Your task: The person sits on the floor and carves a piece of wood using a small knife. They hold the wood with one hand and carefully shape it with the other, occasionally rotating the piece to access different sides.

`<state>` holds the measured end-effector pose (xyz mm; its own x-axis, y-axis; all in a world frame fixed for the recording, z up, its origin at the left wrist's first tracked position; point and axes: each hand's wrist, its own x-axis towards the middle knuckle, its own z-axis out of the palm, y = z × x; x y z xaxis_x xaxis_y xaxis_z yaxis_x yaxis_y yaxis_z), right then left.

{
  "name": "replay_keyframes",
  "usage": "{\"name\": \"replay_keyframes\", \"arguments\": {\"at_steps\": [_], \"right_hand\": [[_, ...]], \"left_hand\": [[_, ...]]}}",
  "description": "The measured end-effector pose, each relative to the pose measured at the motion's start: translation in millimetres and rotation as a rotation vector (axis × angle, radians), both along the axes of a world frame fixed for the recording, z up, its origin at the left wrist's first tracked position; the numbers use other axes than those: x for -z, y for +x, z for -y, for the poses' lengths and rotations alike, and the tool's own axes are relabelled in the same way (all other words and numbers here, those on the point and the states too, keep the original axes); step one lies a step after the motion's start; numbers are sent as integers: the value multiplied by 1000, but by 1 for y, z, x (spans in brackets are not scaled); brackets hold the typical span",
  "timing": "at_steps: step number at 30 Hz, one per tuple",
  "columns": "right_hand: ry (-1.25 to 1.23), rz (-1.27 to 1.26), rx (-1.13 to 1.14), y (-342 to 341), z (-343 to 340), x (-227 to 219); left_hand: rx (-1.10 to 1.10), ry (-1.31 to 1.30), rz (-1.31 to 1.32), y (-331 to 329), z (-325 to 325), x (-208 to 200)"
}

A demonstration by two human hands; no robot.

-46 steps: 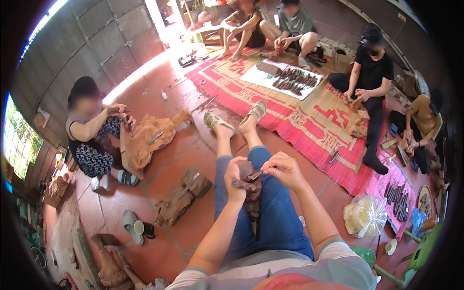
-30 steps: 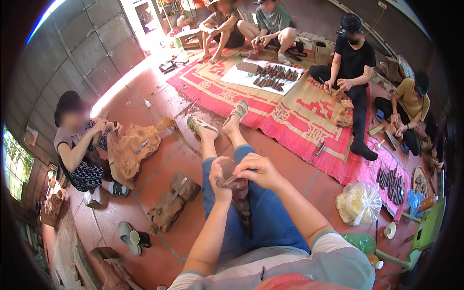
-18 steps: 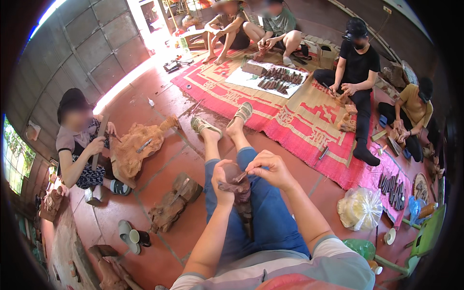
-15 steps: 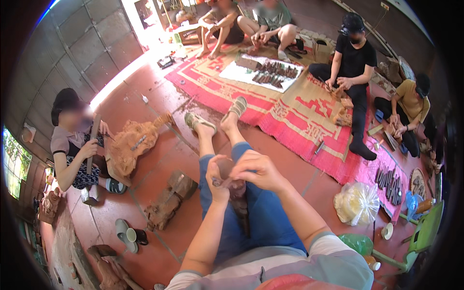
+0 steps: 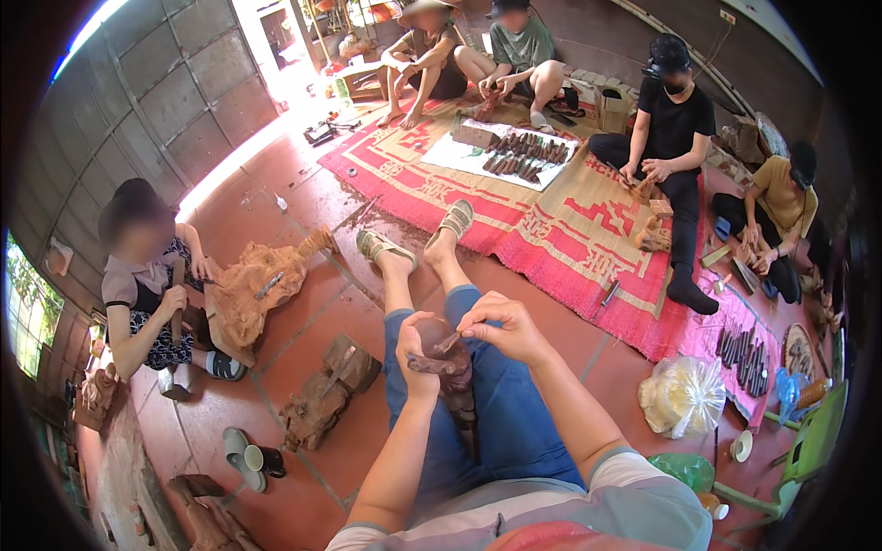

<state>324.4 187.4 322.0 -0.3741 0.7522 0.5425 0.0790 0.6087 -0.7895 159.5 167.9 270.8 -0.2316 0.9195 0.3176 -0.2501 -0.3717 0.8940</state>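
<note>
Dark wood carving [image 5: 443, 360], upright on our lap over blue jeans. Our left hand [image 5: 418, 354] grips it at its 9 o'clock side; our right hand [image 5: 503, 326] pinches a thin tool [image 5: 447, 342] against its top. Log [image 5: 328, 390] on the floor at 9 o'clock.

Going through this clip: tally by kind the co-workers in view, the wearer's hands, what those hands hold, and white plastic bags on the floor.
Co-workers: 5
Hands: 2, left hand, right hand
Dark wood carving, held: 1
Thin tool, held: 1
White plastic bag: 1
Total: 10
</note>
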Motion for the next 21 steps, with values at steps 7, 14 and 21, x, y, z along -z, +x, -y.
{"name": "replay_keyframes", "arguments": {"at_steps": [7, 14, 21], "right_hand": [[-19, 10, -31, -10, 4, -6], [-30, 4, -113, -21, 13, -12], [69, 20, -89, -21, 18, -21]], "left_hand": [[-31, -12, -38, 2, 1, -1], [34, 46, 11, -1, -3, 3], [41, -6, 31, 0, 3, 2]]}}
